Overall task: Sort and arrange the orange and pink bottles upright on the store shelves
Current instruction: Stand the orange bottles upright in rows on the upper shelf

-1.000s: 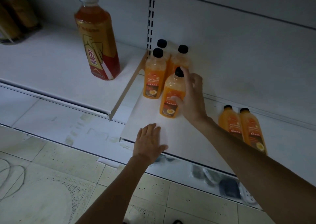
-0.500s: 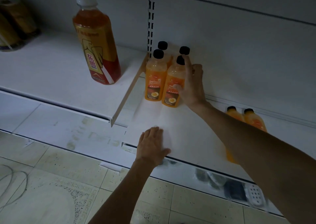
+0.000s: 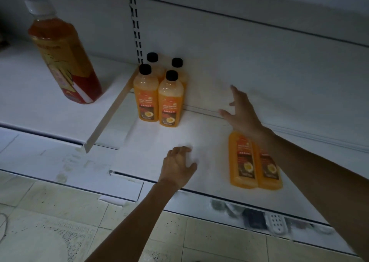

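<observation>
White shelf point(image 3: 201, 136) holds four upright orange bottles point(image 3: 170, 102) at centre frame and two lying bottles point(image 3: 244, 160) at lower right, their long axes running up the frame. The right hand point(image 3: 242, 114), spread and empty, is nearest, just above them; the left hand point(image 3: 177, 166) rests empty, loosely curled, at lower centre.

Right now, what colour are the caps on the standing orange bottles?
Black caps, clearest in the head view.

Orange juice, black caps. 2x2 cluster upright at back-left corner of the shelf point(image 3: 151, 142): front-left bottle point(image 3: 145, 100), front-right bottle point(image 3: 170, 104), rear-left bottle point(image 3: 152, 59), rear-right bottle point(image 3: 177, 63) (rear pair mostly hidden). Two flat, touching, front right: near lying bottle point(image 3: 243, 162), far lying bottle point(image 3: 268, 168).
</observation>
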`<state>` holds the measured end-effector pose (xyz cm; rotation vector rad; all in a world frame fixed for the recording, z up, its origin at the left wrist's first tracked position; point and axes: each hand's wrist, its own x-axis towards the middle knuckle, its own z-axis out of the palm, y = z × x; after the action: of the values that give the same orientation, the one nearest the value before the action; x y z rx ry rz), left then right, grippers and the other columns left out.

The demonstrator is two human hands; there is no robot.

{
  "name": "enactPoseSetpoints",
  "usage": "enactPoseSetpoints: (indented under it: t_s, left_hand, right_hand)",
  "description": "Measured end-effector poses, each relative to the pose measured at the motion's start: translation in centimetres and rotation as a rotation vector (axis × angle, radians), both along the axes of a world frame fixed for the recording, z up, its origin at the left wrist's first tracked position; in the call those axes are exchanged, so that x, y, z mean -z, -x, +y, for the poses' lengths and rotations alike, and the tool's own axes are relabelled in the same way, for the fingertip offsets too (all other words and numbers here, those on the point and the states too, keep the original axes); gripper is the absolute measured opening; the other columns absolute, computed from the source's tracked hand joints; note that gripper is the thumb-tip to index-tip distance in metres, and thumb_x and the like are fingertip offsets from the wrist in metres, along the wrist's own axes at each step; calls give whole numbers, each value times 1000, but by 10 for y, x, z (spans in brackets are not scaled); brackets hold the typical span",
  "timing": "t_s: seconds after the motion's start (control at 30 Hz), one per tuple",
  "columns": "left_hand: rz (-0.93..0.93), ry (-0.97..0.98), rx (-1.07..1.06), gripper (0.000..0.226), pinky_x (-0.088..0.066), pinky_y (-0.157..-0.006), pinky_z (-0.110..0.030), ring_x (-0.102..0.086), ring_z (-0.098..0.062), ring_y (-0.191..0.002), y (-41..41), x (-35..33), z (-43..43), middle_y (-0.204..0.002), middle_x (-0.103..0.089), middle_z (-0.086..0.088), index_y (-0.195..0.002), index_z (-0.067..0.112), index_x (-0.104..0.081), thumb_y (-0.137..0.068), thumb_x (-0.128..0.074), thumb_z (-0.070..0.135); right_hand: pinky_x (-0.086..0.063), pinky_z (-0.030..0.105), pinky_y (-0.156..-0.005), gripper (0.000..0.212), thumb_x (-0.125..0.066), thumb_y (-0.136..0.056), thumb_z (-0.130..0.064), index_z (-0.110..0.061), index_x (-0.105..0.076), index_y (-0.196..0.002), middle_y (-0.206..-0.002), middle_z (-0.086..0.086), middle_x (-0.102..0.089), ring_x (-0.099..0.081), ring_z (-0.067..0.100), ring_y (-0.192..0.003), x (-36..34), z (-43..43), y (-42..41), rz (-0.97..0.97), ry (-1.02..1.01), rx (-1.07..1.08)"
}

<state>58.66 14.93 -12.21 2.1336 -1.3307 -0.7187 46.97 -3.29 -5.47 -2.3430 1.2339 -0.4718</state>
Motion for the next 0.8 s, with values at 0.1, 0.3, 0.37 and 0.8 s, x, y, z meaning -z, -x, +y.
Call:
enactPoseSetpoints:
  t_s: [0.1, 0.3, 0.37, 0.8]
  left_hand:
    - [118, 23, 47, 52, -33, -103, -24, -42, -17, -125, 35, -7, -20, -136, -48, -1, -132, 20, -45, -85, -63, 36]
    - [215, -36, 107, 69, -40, -102, -35, -46, -22, -121, 100, -10, -51, -131, -48, -4, -135, 16, -36, -81, -62, 51]
    - [187, -47, 104, 68, -45, -97, -38, -48, -23, -115, 113, -6, -56, -126, -46, -5, -131, 17, -35, -79, -63, 52]
    - [351, 96, -52, 90, -46, -94, -35, -41, -23, -118, 122, 13, -56, -131, -33, -9, -135, 14, -25, -64, -79, 31]
  right_hand:
    - [-34, 28, -103, 77, -60, -90, -33, -16, -15, -151, -152, 9, -28, -40, 22, -131, 11, -5, 42, 40, -84, 58]
    - [-36, 41, -106, 73, -56, -87, -53, -20, -28, -146, -144, 5, -40, -37, 23, -133, 43, 2, 91, 205, -227, 30]
    - [-35, 43, -107, 82, -57, -83, -58, -19, -25, -147, -143, 6, -39, -36, 24, -133, 54, 5, 94, 291, -179, 0]
    - [-41, 39, -97, 86, -79, -69, -44, -21, -33, -137, -137, 2, -41, -43, 21, -122, 47, 9, 84, -20, -170, 29]
